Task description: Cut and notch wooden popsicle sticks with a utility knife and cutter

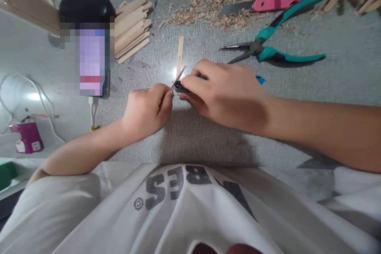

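My left hand (149, 107) is closed, pinching a thin wooden craft stick (180, 74) that slants up and to the right from the fingertips. In my right hand (223, 91) is a slim tool with a black tip (178, 85) and a blue end (261, 80), likely a cutter knife. Most of its body is hidden by the fingers. The black tip is right beside the pinched stick; whether they touch I cannot tell. Behind them, a second craft stick (180, 49) with a small slot in it lies on the table.
Teal-handled long-nose pliers (258, 47) lie open beyond my right hand, near a pink-handled saw-like blade (276, 2) and wood shavings (205, 4). At left are stacked craft sticks (133, 31), a black case (86, 6), a phone (92, 59), its cable (93, 115) and a purple adapter (26, 138).
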Tool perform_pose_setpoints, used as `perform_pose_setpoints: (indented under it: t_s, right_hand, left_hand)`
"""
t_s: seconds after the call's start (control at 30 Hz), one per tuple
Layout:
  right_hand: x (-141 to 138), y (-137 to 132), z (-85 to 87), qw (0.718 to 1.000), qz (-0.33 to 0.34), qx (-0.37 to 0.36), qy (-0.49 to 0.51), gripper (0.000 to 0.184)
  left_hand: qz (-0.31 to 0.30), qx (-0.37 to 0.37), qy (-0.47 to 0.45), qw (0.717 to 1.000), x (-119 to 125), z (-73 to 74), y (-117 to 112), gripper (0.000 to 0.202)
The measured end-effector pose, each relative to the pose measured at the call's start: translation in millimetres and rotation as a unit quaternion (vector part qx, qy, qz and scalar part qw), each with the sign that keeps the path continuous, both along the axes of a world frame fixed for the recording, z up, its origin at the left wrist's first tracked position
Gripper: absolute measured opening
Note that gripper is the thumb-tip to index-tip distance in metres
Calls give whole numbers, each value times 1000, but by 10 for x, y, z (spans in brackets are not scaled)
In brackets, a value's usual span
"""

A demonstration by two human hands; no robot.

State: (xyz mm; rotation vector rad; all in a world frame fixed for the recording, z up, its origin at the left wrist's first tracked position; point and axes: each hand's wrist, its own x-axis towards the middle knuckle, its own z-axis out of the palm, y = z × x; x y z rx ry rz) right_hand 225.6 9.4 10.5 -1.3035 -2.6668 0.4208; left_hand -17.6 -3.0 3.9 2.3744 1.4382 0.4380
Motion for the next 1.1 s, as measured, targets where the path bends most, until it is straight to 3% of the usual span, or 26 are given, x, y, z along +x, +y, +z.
perform_pose_setpoints:
  t_s: [0.13,0.27,0.47,0.77,1.1]
  right_hand:
    - [89,87,-21,999,43,0,6,40]
    - [149,185,-20,997,71,-21,12,40]
    - [191,269,-2,995,98,-31,8,34]
    - [133,145,-24,997,69,22,-37,45]
    - [94,121,-15,996,71,29,-49,47]
  left_hand:
    - [20,-89,-42,995,-19,102,115,30]
    - [22,-132,-61,989,-25,152,175,34]
    - [31,-140,-56,988,-46,120,232,32]
    - [28,-162,-41,985,-25,149,233,35]
    - [29,-154,-28,987,-19,135,200,40]
